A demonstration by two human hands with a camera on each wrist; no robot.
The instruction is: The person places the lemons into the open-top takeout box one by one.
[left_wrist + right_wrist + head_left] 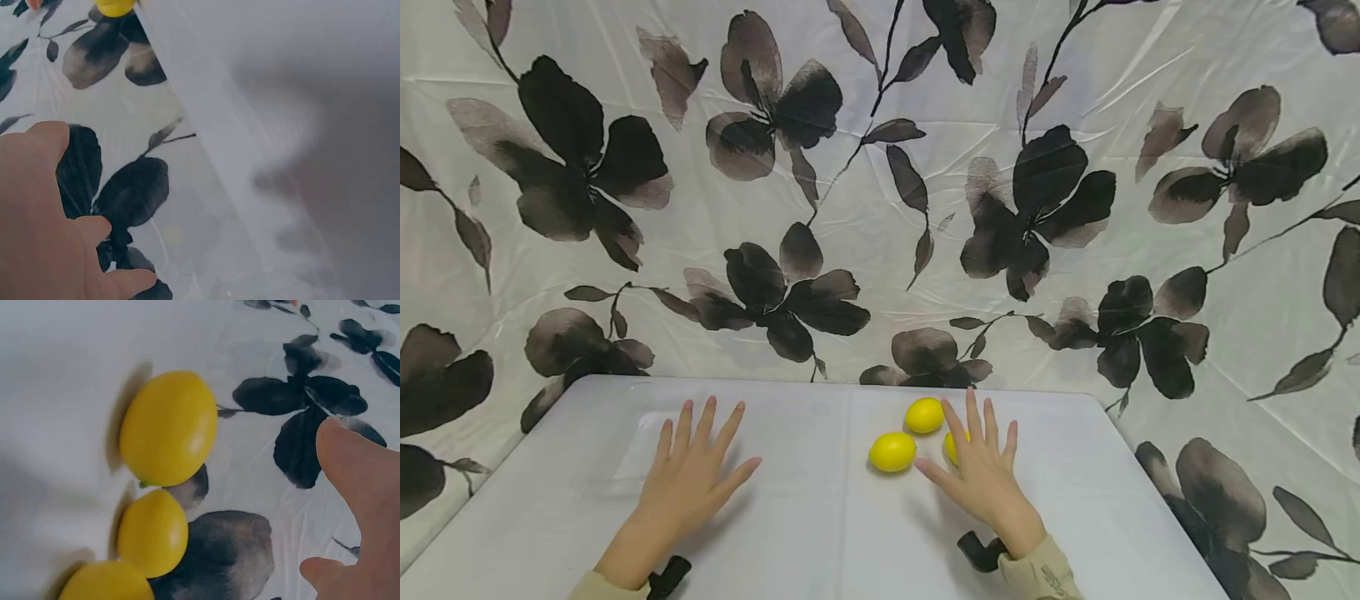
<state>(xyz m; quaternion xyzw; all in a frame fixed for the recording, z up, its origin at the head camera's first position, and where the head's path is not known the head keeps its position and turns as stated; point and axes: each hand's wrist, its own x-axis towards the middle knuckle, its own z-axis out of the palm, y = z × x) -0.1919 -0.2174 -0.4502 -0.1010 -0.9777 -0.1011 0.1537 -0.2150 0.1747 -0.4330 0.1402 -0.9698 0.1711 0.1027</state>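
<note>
Three yellow lemons sit close together on the white table, right of its centre fold. The nearest lemon [892, 452] is left of my right thumb, the far lemon [924, 415] is behind it, and the third lemon [952, 448] is partly hidden by my right hand [988, 479]. That hand hovers with its fingers spread and holds nothing. My left hand [688, 483], fingers likewise spread, hovers over a clear, see-through tray [638, 446] at the table's left and covers part of it. In the right wrist view, the lemons [169, 428] lie beside the thumb.
The white table [805, 533] has its far edge against a hanging cloth [880, 208] printed with dark flowers. Black wrist cameras are strapped at the left wrist [668, 577] and the right wrist [981, 552].
</note>
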